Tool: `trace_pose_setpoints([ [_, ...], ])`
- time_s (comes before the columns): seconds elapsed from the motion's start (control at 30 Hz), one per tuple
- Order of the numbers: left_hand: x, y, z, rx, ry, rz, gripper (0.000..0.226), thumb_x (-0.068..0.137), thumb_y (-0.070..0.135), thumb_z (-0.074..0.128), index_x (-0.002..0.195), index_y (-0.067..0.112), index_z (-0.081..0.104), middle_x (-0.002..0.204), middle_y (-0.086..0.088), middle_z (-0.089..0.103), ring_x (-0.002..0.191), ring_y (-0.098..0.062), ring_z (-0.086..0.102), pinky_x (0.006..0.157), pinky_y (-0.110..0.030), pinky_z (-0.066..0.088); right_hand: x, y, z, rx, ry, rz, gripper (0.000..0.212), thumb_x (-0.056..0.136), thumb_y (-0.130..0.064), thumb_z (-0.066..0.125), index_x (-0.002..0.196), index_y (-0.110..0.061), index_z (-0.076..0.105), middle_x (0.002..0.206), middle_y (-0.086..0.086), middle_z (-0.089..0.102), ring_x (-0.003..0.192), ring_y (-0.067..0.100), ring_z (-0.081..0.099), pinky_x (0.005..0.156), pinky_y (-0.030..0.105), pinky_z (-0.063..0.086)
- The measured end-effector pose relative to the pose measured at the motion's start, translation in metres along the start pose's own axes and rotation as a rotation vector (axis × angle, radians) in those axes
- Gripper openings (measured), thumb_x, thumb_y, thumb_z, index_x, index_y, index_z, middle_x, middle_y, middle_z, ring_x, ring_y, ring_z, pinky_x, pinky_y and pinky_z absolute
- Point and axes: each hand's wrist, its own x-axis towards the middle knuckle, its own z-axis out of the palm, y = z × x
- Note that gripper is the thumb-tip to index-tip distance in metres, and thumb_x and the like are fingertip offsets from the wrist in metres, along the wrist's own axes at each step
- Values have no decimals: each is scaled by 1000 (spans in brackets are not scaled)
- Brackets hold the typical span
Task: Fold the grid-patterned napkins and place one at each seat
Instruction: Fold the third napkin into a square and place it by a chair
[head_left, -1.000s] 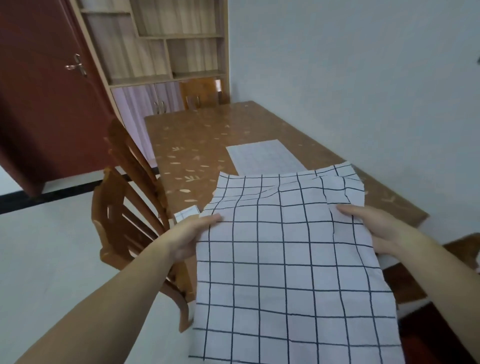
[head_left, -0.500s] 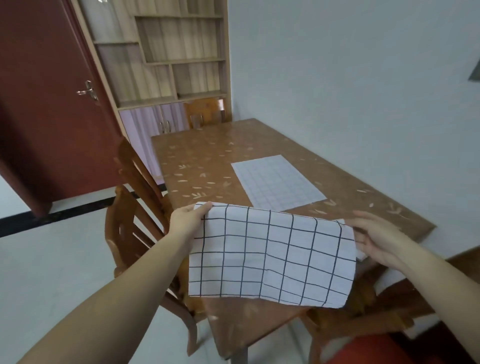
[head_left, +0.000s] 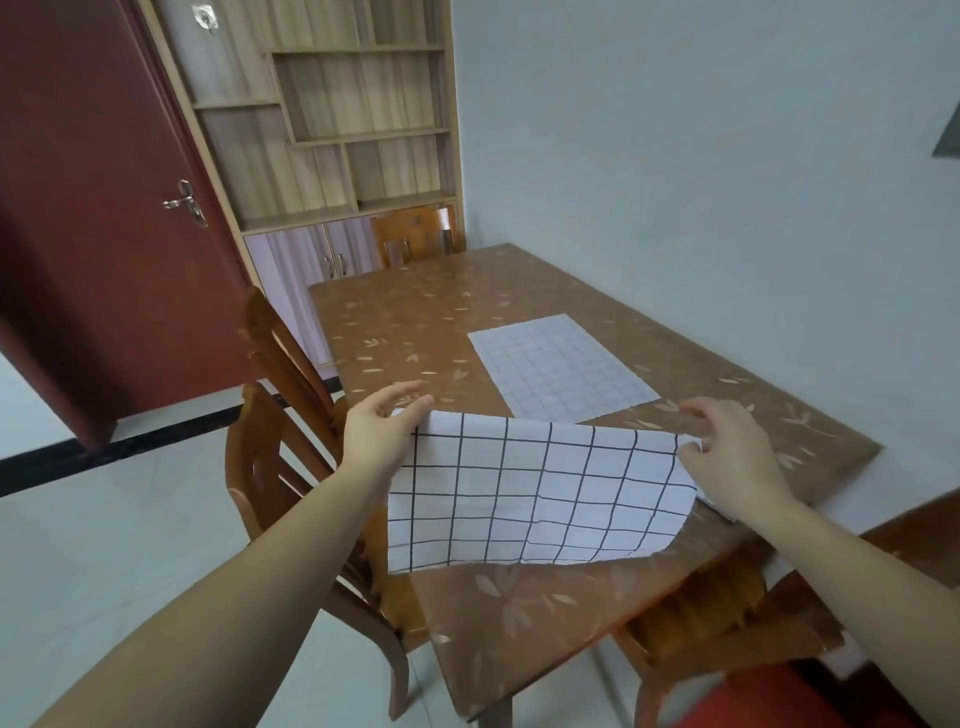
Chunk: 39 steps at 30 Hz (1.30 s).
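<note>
The person is holding a grid-patterned napkin (head_left: 540, 493) above the near end of the table (head_left: 415, 322), its left side overhanging the table's left edge. The left hand (head_left: 382, 434) is pinching the upper left corner between thumb and fingers, and the right hand (head_left: 727, 452) is pinching the upper right corner with curled fingers. The cloth is looking doubled over, with the lower edge drooping and curling towards the tabletop; whether it is touching the wood is not clear. A second, paler napkin (head_left: 561, 369) is lying flat near the middle of the table, towards the right edge.

The step in hand is probably the fold itself. To do it well, both hands should be keeping the top edge taut and level so the grid lines are running straight across, with the two layers' corners matching before anything is set down. Lowering the sagging edge onto the table first, then laying the rest flat and pressing along the crease, should be stopping the limp right corner from creeping out of line. The chair (head_left: 270, 374) at the left edge is marking the nearest seat
</note>
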Motion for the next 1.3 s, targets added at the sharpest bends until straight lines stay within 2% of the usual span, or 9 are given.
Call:
trace_pose_setpoints([
  [0.13,-2,-2,-1,38,-47,46,17,89,28,71,105,23,75,115,6,68,115,-16,59,90,-29,47,-2,-2,4,124,81,33,38,86,-1,58,122,-14,62,124,7,57,87,17,55,79,25,35],
  [0.27,-2,-7,-5,64,-114,-8,12,84,26,76,97,27,75,124,0,66,117,-21,59,98,-41,51,3,-2,7,342,94,172,29,85,-5,66,108,-23,65,116,2,62,82,9,58,63,21,40],
  [0.4,0,-14,-10,104,-189,-66,21,79,17,81,98,26,75,125,-5,64,110,-27,65,91,-42,57,7,3,2,260,128,130,23,86,-4,66,104,-18,70,101,5,68,85,15,59,76,23,39],
  [0.57,-6,-7,-7,489,-205,172,31,86,25,75,116,17,71,109,6,60,103,-11,54,85,-26,45,4,9,-3,157,136,66,22,91,-3,57,105,-13,71,92,2,65,84,18,56,76,25,39],
  [0.67,-9,15,0,414,-181,258,19,89,24,71,106,19,74,102,13,65,97,-6,60,86,-27,51,0,21,0,97,125,56,24,92,-1,54,107,-10,70,92,2,62,86,20,55,79,25,38],
  [0.8,-15,51,17,278,-183,346,15,91,19,69,105,22,72,96,20,64,92,-2,63,77,-15,50,-8,36,8,19,48,53,26,90,1,54,110,-7,69,105,9,66,90,20,53,82,26,37],
  [0.93,-19,71,37,210,-226,416,20,92,17,67,109,26,70,95,13,67,85,-17,65,78,-32,57,-16,40,16,53,-308,117,38,88,-7,62,126,-13,62,127,5,56,120,23,52,100,30,39],
  [1.2,-13,76,55,303,-181,478,19,94,20,63,110,29,68,78,8,57,62,-6,46,58,-17,40,-31,57,29,-106,-453,74,19,87,-16,57,77,-32,56,82,-6,59,76,18,56,69,28,45],
  [1.3,-7,66,52,311,-118,423,17,97,20,59,110,28,68,75,6,56,53,-7,44,48,-18,38,-29,61,21,-16,-399,91,13,87,-16,60,83,-28,59,87,-5,63,76,10,58,68,24,44],
])
